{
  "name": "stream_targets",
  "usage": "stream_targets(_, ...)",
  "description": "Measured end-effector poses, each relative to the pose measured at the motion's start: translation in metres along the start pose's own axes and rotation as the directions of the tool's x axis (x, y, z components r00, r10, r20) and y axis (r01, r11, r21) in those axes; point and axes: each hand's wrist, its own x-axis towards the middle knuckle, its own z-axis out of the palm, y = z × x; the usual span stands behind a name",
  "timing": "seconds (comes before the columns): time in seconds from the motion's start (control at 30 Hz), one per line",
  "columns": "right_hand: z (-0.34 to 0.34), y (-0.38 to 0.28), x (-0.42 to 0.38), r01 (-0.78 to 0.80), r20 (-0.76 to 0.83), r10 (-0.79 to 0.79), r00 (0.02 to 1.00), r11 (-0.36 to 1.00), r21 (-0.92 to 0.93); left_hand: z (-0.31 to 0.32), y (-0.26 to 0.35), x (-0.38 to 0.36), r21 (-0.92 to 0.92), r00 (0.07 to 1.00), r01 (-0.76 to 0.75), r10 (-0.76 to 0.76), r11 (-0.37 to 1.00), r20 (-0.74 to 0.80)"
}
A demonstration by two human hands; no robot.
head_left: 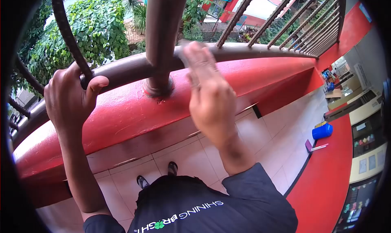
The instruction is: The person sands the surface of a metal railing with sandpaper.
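Note:
My left hand (67, 98) is closed round the brown metal railing (122, 75), where a twisted upright bar (67, 25) meets the lower rail. Its thumb rests on the near side, and most of its fingers are hidden behind the rail. Just right of the thick round post (165, 25), my right hand (214, 96) is raised at the same rail, its fingertips pressed together and smeared by motion. A thin greyish edge shows beside those fingers; I cannot make out what it is.
Below the railing runs a glossy red ledge (122, 106). Pale floor tiles (179, 151) lie under my feet. To the right, a blue container (322, 131) stands on a red ledge (326, 172) by windows. Leafy plants (89, 29) grow beyond the railing.

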Motion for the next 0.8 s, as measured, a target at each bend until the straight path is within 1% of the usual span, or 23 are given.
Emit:
stream_targets(0.07, 0.001, 0.007, 0.001, -0.087, -0.099, 0.074, 0.992, 0.987, -0.132, -0.001, -0.006, -0.001, 0.007, 0.999, -0.025, 0.025, 1.000, -0.031)
stream_targets(0.1, -0.017, 0.019, -0.003, -0.049, -0.072, 0.037, 0.997, 0.984, -0.172, 0.009, 0.015, -0.008, -0.031, 0.999, 0.020, -0.021, 0.999, -0.043)
stream_targets(0.17, -0.013, 0.004, -0.016, 0.042, 0.069, -0.041, 0.997, 0.999, 0.000, 0.004, 0.009, -0.005, 0.005, 0.999, 0.048, -0.048, 0.999, 0.011)
stream_targets(0.2, -0.012, 0.020, -0.013, 0.023, -0.025, -0.026, 0.999, 0.993, -0.116, 0.003, 0.006, -0.004, 0.016, 0.999, 0.038, -0.038, 0.999, 0.015)
stream_targets(0.23, -0.012, 0.037, -0.009, -0.080, -0.089, 0.060, 0.994, 0.969, -0.235, 0.004, 0.005, -0.004, 0.014, 0.999, 0.032, -0.032, 0.999, 0.008)
stream_targets(0.3, -0.004, 0.031, -0.018, -0.051, -0.137, 0.032, 0.990, 0.989, -0.141, 0.005, 0.007, -0.004, 0.015, 0.999, 0.043, -0.043, 0.999, -0.005)
stream_targets(0.37, 0.006, 0.015, -0.029, 0.153, -0.013, -0.153, 0.988, 0.988, -0.008, 0.003, 0.009, -0.002, 0.025, 0.998, 0.000, 0.002, 1.000, -0.068)
stream_targets(0.4, 0.001, 0.016, -0.025, 0.142, 0.007, -0.142, 0.990, 0.987, -0.069, 0.002, 0.010, -0.002, 0.035, 0.998, 0.006, -0.004, 0.999, -0.065)
stream_targets(0.43, 0.002, 0.027, -0.020, 0.012, -0.087, -0.023, 0.996, 0.992, -0.126, -0.001, 0.011, -0.002, 0.047, 0.998, 0.007, -0.004, 0.999, -0.061)
stream_targets(0.47, 0.002, 0.028, -0.021, 0.014, -0.084, -0.024, 0.996, 0.993, -0.116, -0.003, 0.012, -0.003, 0.042, 1.000, 0.015, -0.014, 0.999, -0.018)
stream_targets(0.53, 0.000, 0.028, -0.021, -0.112, -0.053, 0.105, 0.993, 0.980, -0.165, -0.008, 0.014, -0.002, 0.021, 0.997, 0.040, -0.041, 0.999, 0.068)
stream_targets(0.57, 0.006, 0.015, -0.030, -0.034, 0.023, 0.036, 0.999, 0.996, -0.081, -0.009, 0.015, -0.002, 0.029, 0.997, 0.045, -0.047, 0.999, 0.065)
stream_targets(0.63, 0.019, 0.005, -0.040, 0.076, 0.089, -0.071, 0.993, 0.996, -0.051, -0.011, 0.017, 0.000, 0.002, 0.994, 0.057, -0.057, 0.998, 0.092)
stream_targets(0.67, 0.016, 0.013, -0.036, 0.054, 0.066, -0.048, 0.997, 0.994, -0.091, -0.011, 0.019, -0.002, 0.021, 0.998, 0.052, -0.053, 0.998, 0.039)
stream_targets(0.7, 0.014, 0.021, -0.028, -0.055, -0.080, 0.052, 0.995, 0.998, -0.029, -0.012, 0.018, -0.001, 0.031, 0.998, 0.051, -0.052, 0.998, 0.036)
stream_targets(0.77, 0.023, 0.013, -0.026, -0.137, -0.170, 0.136, 0.976, 0.991, 0.008, -0.011, 0.018, -0.001, 0.037, 0.995, 0.071, -0.073, 0.997, 0.068)
stream_targets(0.8, 0.025, 0.001, -0.033, -0.038, -0.066, 0.036, 0.997, 0.999, -0.023, -0.010, 0.017, -0.001, 0.051, 0.996, 0.073, -0.076, 0.996, 0.048)
